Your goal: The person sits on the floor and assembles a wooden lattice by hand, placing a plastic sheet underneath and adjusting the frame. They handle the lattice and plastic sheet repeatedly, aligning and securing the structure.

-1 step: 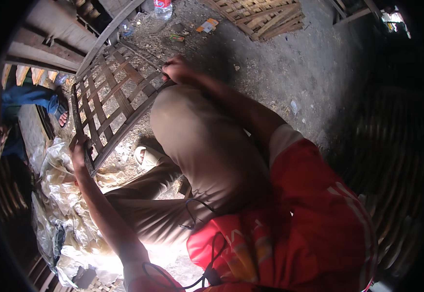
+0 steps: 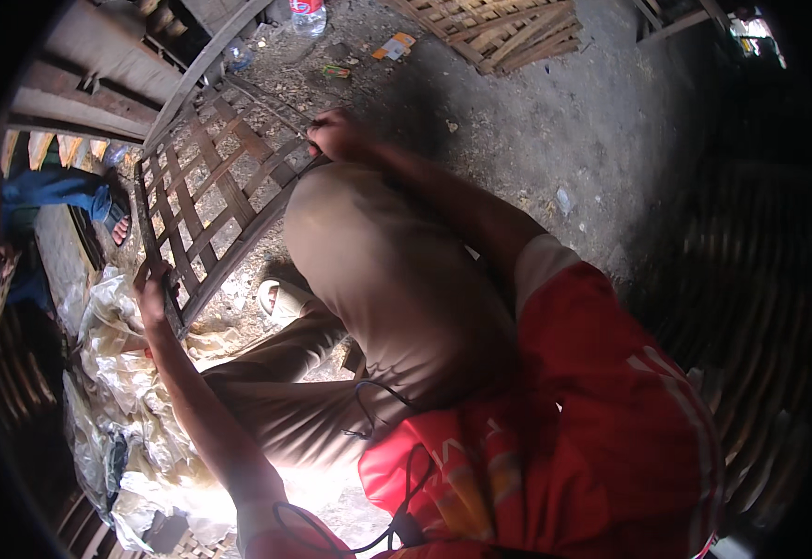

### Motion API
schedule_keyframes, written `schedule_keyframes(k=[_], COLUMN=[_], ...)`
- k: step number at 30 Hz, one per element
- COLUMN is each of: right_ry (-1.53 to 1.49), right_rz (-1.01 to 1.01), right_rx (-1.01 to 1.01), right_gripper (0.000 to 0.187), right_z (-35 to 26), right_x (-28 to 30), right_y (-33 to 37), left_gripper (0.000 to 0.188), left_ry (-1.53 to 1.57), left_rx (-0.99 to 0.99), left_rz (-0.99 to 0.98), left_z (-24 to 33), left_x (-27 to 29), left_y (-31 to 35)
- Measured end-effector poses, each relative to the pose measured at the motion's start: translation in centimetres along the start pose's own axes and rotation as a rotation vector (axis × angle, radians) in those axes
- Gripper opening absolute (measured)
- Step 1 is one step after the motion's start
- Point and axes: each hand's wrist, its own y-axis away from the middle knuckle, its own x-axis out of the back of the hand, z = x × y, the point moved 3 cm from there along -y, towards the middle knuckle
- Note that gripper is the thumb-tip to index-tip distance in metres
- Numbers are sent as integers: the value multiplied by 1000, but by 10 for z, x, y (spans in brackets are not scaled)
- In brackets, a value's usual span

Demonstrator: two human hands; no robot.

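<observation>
I've got my left hand [image 2: 151, 291] and right hand [image 2: 336, 135] both clamped on the lattice [image 2: 210, 200], opposite corners, its long axis running between them.

Nothing moved, nothing altered against the earlier picture. Left hand [image 2: 151, 284]: no slide along the lattice [image 2: 208, 179] edge under its fingers, no loosening of the grip. Right hand [image 2: 336, 135]: no shift on the far corner within its grasp. Lattice: no fresh tilt, no lift, no turn between the two hands, no closer to the knee [image 2: 368, 233] just below the right hand.
</observation>
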Motion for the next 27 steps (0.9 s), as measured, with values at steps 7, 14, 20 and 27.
schedule_keyframes(k=[7,14,20,27], right_ry=[-29,128,-153,-257], right_rz=[123,57,-198,-294], right_rx=[-80,-55,-70,-58], right_gripper=[31,41,54,48], right_z=[57,115,105,137], right_x=[-24,-47,-73,-66], right_y=[10,-6,-4,28], left_gripper=[26,55,58,75], left_ry=[124,-430,-304,-158], left_rx=[-49,71,377,641], left_rz=[-33,-20,-186,-261], left_z=[-49,-84,-126,-108], left_x=[-22,-38,-21,-58], left_y=[-1,-29,-30,0])
